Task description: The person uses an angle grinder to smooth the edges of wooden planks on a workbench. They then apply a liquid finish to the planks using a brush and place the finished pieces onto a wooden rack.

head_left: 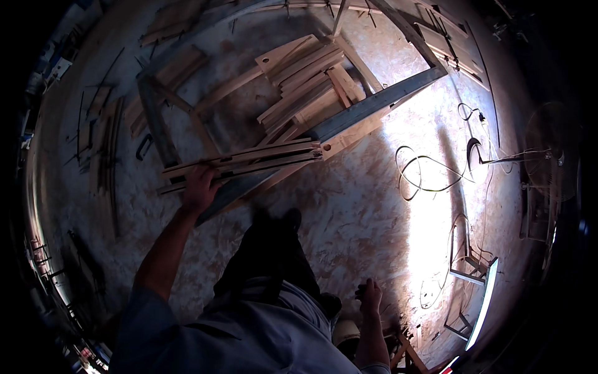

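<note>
Several long, narrow wooden strips lie side by side across a dark, beam-like frame. My left hand reaches out to their left end, its fingers closed over the nearer strips. Low on the right, beside my body, my right hand is closed, with a small dark thing at its fingers that I cannot make out. Just past the strips, a stack of boards rests inside the frame. One pale board with a round hole juts out near the strips' right end.
Loose boards and dark bars lie on the floor to the left. A cable loops over the floor at the right, near a standing fan. A low bench-like piece stands at the lower right in bright light.
</note>
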Demonstrator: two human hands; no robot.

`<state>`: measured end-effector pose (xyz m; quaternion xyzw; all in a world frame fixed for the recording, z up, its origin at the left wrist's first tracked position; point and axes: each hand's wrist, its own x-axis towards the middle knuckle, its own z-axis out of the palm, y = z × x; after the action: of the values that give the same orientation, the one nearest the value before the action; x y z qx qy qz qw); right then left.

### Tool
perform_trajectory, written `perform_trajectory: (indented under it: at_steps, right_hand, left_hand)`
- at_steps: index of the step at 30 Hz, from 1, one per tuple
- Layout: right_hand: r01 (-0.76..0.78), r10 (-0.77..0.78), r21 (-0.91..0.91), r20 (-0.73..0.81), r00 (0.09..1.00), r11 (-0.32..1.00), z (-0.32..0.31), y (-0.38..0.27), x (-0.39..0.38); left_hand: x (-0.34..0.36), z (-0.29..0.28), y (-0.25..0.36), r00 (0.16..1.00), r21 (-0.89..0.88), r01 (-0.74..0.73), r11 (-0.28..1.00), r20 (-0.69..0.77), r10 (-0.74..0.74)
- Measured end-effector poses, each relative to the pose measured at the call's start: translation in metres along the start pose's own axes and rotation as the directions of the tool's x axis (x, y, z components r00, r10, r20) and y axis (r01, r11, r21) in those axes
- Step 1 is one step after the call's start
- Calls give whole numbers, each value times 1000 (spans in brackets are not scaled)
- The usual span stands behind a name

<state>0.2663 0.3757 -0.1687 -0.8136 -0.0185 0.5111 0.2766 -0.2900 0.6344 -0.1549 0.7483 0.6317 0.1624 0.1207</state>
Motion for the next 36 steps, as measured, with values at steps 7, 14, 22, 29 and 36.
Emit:
perform_trajectory:
  at_steps: [7, 14, 22, 29, 36]
  right_hand:
    - [-58, 57, 53, 6, 998, 997, 11, 13, 2]
    - [-61, 59, 36, 57, 997, 997, 31, 22, 0]
    - [-115, 117, 96, -8, 993, 989, 43, 29, -11]
    - [-150, 153, 80, -25, 988, 985, 51, 40, -18]
    - [-123, 126, 107, -26, 992, 987, 57, 34, -14]
  left_hand:
    - [3, -3, 11, 999, 83, 41, 996, -15, -40]
    - [38, -23, 33, 990, 73, -104, 992, 103, 96]
    - [65, -31, 19, 923, 73, -26, 997, 384, -4]
    - [63, -20, 2, 941, 23, -74, 997, 334, 62]
    - [53, -27, -14, 886, -238, 144, 960, 463, -18]
